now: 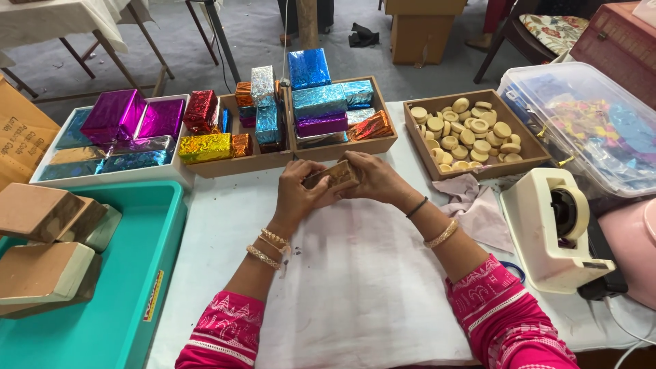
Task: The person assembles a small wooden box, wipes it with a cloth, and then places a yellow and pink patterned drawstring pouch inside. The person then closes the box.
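Both hands are up at the far edge of the white cloth [355,273], meeting in the middle over one small gold-wrapped box [331,175]. The left hand [297,188] is curled around the box's near end, fingers folded over the top, while the right hand [372,179] clamps the other end, thumb side pressing along the wrapping. So both are closed on that one box, held just clear of the cloth.

The box looks light and stiff, a little brick that keeps its shape. The shiny foil skin is likely slick and creases easily, so the ends and long edges are the sensible places to pinch, not the flat face.

Just beyond the fingers sit two wooden trays [342,145] packed with foil boxes in blue, purple, red and gold. To the right of the right hand, a tray of pale round pieces [465,133], then a crumpled pink cloth [478,205] and a tape dispenser [553,229]. Well left of the left hand, a teal tub [123,301] holds plain brown blocks [41,212].
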